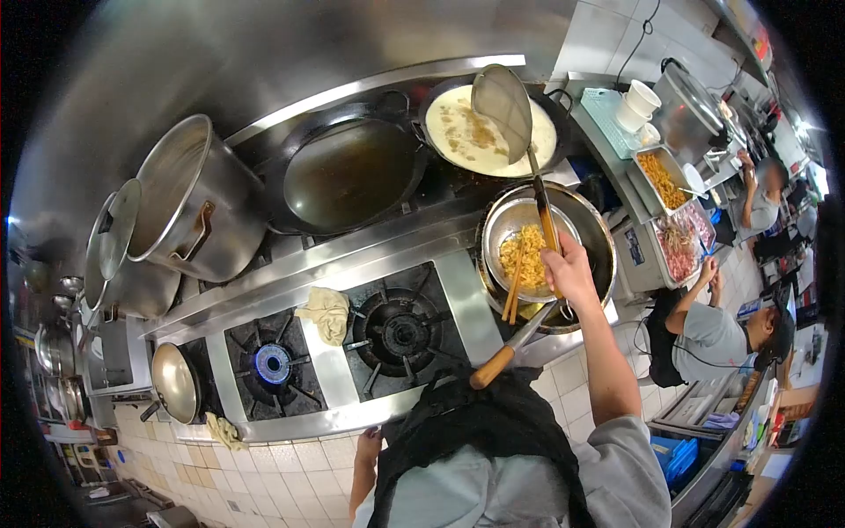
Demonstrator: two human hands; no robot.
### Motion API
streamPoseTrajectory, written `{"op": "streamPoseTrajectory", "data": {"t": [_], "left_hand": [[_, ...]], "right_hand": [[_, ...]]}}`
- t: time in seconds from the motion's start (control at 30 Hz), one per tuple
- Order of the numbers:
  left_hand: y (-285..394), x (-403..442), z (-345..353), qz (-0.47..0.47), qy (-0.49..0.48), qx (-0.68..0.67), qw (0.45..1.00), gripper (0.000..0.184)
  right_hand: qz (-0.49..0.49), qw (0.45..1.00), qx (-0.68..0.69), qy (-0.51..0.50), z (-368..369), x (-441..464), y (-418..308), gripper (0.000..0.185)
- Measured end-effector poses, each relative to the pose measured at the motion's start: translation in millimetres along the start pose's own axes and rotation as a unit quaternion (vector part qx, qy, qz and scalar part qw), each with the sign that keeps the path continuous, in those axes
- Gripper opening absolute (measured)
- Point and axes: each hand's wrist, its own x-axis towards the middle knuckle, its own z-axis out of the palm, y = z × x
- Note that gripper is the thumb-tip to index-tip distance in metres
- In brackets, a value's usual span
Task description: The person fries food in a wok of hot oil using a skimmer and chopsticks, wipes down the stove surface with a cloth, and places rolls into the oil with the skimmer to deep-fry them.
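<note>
My right hand (568, 268) is wrapped round the handle of a wire-mesh skimmer (503, 104). The mesh hangs over the right part of a wok of pale, frothy liquid (449, 145) with golden bits in it. Below that hand, golden fried pieces (523, 251) fill a metal bowl set in a larger dark pot (602, 238). A pair of chopsticks (513, 295) leans in the bowl. Beside it, a wooden-handled tool (495, 366) sticks out toward my apron. My left hand (368, 443) hangs low by the stove's front edge, its fingers mostly hidden.
A wok of dark liquid (352, 176) and a tall steel pot (198, 211) stand at the back left. One burner (273, 363) burns blue; a cloth (326, 314) lies near it. To the right are food trays (662, 180) and a co-worker (717, 334).
</note>
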Motion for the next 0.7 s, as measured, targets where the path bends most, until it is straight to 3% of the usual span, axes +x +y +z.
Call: {"op": "streamPoseTrajectory", "data": {"t": [0.07, 0.27, 0.33, 0.57, 0.7], "left_hand": [[-8, 6, 1, 0.028, -0.003, -0.008, 1.0, 0.047], [10, 0, -4, -0.01, 0.004, 0.019, 1.0, 0.046], [46, -25, -8, -0.035, 0.018, 0.028, 0.999, 0.046], [45, -33, -7, -0.043, 0.036, 0.004, 0.998, 0.052], [27, -21, -4, -0.041, 0.023, -0.003, 0.999, 0.052]], "right_hand": [[0.007, 1.0, 0.007, -0.001, -1, 3, 7, 0.028], [0.023, 0.997, 0.07, 0.013, 14, 17, 13, 0.013], [0.043, 0.988, 0.151, 0.001, 22, 18, 7, 0.006], [0.036, 0.981, 0.187, -0.032, 21, 11, 8, 0.009], [0.046, 0.975, 0.217, -0.031, 20, 5, 12, 0.022]]}}
